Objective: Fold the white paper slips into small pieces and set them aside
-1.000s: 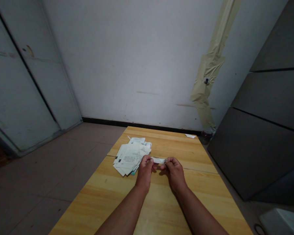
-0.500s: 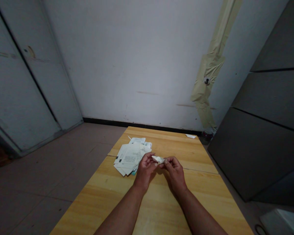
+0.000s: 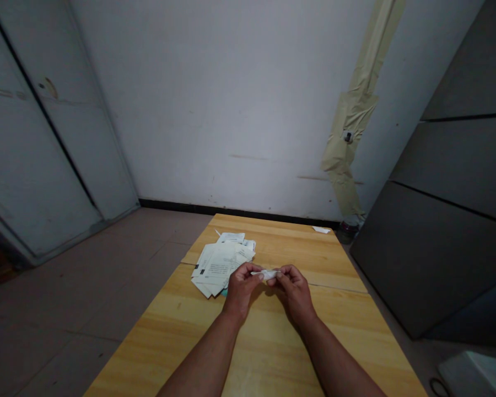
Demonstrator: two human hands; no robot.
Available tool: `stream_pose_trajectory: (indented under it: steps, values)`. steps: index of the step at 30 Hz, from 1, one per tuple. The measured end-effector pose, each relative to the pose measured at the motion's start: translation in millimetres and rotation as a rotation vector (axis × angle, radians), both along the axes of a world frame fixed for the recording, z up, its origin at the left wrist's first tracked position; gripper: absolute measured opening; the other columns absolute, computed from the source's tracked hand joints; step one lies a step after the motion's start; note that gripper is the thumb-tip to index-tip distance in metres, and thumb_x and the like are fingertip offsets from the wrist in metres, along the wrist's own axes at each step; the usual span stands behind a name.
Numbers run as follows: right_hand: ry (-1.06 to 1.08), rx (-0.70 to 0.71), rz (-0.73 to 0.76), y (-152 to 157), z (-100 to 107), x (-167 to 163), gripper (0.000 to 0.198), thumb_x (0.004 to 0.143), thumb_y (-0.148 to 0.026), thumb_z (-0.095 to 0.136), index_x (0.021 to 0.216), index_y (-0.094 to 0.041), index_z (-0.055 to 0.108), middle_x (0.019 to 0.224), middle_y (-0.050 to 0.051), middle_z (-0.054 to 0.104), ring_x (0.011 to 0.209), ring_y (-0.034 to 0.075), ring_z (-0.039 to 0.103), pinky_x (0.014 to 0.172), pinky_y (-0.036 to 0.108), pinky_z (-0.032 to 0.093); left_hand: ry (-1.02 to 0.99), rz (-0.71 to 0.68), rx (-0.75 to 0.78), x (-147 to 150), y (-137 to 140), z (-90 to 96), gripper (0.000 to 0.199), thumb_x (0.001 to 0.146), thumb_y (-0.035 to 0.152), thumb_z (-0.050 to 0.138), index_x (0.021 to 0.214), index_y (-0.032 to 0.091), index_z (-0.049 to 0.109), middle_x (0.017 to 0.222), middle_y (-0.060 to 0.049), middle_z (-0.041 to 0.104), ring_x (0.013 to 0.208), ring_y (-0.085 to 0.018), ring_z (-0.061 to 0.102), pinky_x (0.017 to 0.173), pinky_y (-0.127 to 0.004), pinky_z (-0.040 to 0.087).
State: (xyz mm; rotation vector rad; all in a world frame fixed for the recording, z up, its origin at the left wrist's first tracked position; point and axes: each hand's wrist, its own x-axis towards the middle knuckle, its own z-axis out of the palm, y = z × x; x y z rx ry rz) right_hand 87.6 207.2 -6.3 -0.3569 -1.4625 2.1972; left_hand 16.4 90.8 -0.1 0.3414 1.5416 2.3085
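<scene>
Between my two hands is a small folded piece of white paper (image 3: 268,274), held just above the wooden table (image 3: 268,353). My left hand (image 3: 242,288) pinches its left end between thumb and fingers. On the other end, my right hand (image 3: 292,285) grips with thumb and bent fingers. The paper looks narrow and flattened; its folds are too small to make out. Just left of my left hand lies a loose pile of printed paper sheets (image 3: 217,267), overlapping one another, with a bit of teal showing under its lower edge.
A small white paper scrap (image 3: 321,230) lies at the table's far right corner. Behind stands a white wall (image 3: 231,110) with a taped pipe (image 3: 347,149). Grey panels (image 3: 450,237) rise on the right, and a pale cabinet (image 3: 45,138) is on the left.
The paper in my hands has gone from a raised, pointed shape to a flatter, narrower strip. My left fingers have shifted slightly down along it; the pile stays put.
</scene>
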Motion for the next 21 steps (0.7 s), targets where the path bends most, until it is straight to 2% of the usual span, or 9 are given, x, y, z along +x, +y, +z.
stream_pose_trajectory:
  steps: [3,5,8,9,11,14,18,21]
  values:
    - [-0.023,0.027,0.002,2,0,0,0.034,0.071,-0.045,0.075,0.081,-0.022,0.052,0.064,0.0,0.067,0.056,0.016,0.061,0.056,0.029,0.053,0.002,0.016,-0.015,-1,1,-1.5,0.025,0.059,0.028,0.078,0.076,0.014,0.067,0.07,-0.003,0.07,0.063,-0.015,0.061,0.062,-0.025,0.046]
    - [-0.039,0.126,-0.046,5,2,1,0.03,0.071,-0.04,0.074,0.088,-0.022,0.057,0.071,0.001,0.068,0.06,0.016,0.062,0.058,0.029,0.053,0.026,0.038,-0.058,-2,0,-0.7,0.024,0.059,0.029,0.078,0.075,0.014,0.068,0.066,-0.002,0.067,0.06,-0.013,0.058,0.059,-0.023,0.043]
    - [0.0,0.375,-0.115,9,7,4,0.035,0.065,-0.027,0.075,0.098,-0.025,0.064,0.109,0.007,0.067,0.087,0.02,0.064,0.07,0.031,0.054,0.067,0.048,-0.106,-1,-1,2.3,0.023,0.059,0.029,0.078,0.074,0.015,0.068,0.065,0.0,0.066,0.058,-0.011,0.055,0.058,-0.022,0.041]
    - [0.016,0.46,-0.112,9,9,5,0.033,0.064,-0.024,0.075,0.095,-0.025,0.066,0.121,0.008,0.062,0.096,0.022,0.063,0.075,0.032,0.054,0.075,0.045,-0.11,-1,-1,3.4,0.022,0.06,0.029,0.077,0.074,0.015,0.068,0.065,0.0,0.065,0.058,-0.012,0.054,0.058,-0.022,0.041]
    - [0.021,0.59,-0.082,8,12,7,0.024,0.065,-0.021,0.073,0.088,-0.024,0.068,0.134,0.009,0.054,0.107,0.025,0.06,0.079,0.033,0.053,0.085,0.031,-0.116,0,-1,5.4,0.019,0.06,0.028,0.075,0.073,0.015,0.067,0.064,0.0,0.065,0.059,-0.012,0.054,0.058,-0.022,0.042]
    - [-0.01,0.685,-0.058,5,14,7,0.014,0.069,-0.021,0.069,0.083,-0.022,0.068,0.132,0.011,0.055,0.109,0.026,0.059,0.081,0.033,0.051,0.102,-0.002,-0.128,3,-1,7.6,0.017,0.061,0.027,0.073,0.072,0.015,0.067,0.061,0.0,0.063,0.058,-0.011,0.052,0.058,-0.022,0.041]
    - [-0.017,0.742,-0.061,5,13,5,0.004,0.07,-0.02,0.066,0.074,-0.021,0.065,0.121,0.011,0.062,0.109,0.027,0.059,0.084,0.033,0.049,0.13,-0.048,-0.155,6,-1,9.0,0.016,0.062,0.026,0.071,0.073,0.015,0.067,0.061,0.0,0.063,0.058,-0.011,0.052,0.057,-0.022,0.04]
    - [-0.031,0.787,-0.048,9,10,4,0.003,0.071,-0.019,0.065,0.072,-0.021,0.067,0.101,0.008,0.068,0.094,0.024,0.062,0.078,0.031,0.048,0.159,-0.056,-0.171,6,-2,9.0,0.014,0.061,0.024,0.071,0.071,0.015,0.068,0.062,0.0,0.063,0.059,-0.012,0.052,0.057,-0.022,0.039]
